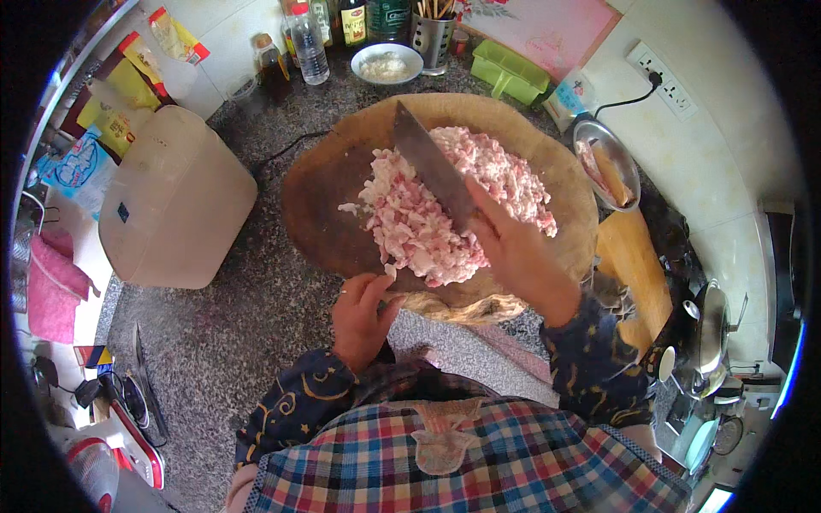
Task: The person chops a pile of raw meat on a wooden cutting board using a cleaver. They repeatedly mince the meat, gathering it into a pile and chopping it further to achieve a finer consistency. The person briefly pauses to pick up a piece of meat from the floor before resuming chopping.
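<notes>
A thick wooden chopping block (564, 147) carries a broad heap of chopped pink and white meat (417, 224). My right hand (513, 256) grips a cleaver (433, 167), its dark blade lying diagonally across the heap with the tip toward the far edge of the block. More meat (500, 173) lies on the blade's right side. At the block's near left edge is my left hand (362, 317), its fingertips around a small whitish piece of meat (390, 270). A few stray bits sit left of the heap.
A large pale plastic container (179, 199) stands on the speckled countertop (192, 346) at left. Behind the block are a bowl of white contents (387, 64), a plastic bottle (309, 48), a metal utensil holder (433, 42) and a green plastic box (510, 70). A steel dish (606, 163) sits at right.
</notes>
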Demonstrator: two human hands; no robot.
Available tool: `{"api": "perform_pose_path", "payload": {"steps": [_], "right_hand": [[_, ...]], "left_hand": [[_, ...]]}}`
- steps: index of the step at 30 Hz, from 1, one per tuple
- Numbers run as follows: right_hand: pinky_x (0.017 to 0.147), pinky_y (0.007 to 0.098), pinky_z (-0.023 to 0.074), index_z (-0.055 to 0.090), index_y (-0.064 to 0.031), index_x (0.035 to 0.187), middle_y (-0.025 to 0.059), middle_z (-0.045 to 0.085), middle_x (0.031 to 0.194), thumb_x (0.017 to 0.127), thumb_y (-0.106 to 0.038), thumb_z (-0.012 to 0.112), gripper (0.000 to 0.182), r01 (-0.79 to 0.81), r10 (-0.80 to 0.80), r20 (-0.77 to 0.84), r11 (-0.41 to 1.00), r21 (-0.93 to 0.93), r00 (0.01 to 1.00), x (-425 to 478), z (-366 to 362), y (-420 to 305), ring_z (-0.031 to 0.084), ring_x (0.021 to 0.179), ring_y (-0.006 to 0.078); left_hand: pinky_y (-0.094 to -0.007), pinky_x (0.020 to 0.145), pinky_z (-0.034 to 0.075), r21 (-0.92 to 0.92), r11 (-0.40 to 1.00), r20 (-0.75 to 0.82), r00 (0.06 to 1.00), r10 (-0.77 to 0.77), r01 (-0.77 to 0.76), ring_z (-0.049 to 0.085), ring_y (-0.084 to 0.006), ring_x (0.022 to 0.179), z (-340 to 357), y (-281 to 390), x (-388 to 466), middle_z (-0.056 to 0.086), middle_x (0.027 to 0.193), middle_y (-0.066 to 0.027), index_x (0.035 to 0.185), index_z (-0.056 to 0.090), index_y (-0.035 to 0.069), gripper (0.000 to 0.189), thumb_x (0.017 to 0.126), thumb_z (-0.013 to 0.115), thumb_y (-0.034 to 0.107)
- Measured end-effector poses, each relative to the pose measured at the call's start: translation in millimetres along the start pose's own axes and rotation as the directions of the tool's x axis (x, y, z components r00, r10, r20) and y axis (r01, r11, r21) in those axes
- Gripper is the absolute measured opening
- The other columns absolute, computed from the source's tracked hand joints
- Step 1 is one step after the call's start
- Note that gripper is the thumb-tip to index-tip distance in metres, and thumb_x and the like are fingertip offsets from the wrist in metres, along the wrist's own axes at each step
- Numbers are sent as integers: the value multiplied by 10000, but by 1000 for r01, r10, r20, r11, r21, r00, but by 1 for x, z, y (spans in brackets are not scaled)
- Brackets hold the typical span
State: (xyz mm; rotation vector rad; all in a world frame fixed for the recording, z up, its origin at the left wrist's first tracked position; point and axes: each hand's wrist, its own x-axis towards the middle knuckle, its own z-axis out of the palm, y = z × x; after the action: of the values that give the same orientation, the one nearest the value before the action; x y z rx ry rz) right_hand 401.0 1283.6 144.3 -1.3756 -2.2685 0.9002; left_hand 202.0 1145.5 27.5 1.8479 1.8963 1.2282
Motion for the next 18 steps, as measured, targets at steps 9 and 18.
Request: {"api": "perform_pose_path", "payload": {"steps": [9,18], "right_hand": [[664,518,485,394,-113,1450,268,636,808,964,-211,521,511,230,-241,-71,964,-136,968,4,14,39,622,755,463],[875,424,496,355,-75,1468,264,634,1143,946,-206,571,579,127,-129,-20,988,-87,991,-6,1,40,638,1016,405]], "left_hand": [[-398,707,504,131,990,14,999,45,-47,605,-322,849,10,13,18,604,986,-117,1055,606,66,346,762,789,97],[-364,769,505,96,993,16,997,-75,74,619,-298,912,6,15,4,615,1062,-135,1157,600,50,375,804,727,41]]}}
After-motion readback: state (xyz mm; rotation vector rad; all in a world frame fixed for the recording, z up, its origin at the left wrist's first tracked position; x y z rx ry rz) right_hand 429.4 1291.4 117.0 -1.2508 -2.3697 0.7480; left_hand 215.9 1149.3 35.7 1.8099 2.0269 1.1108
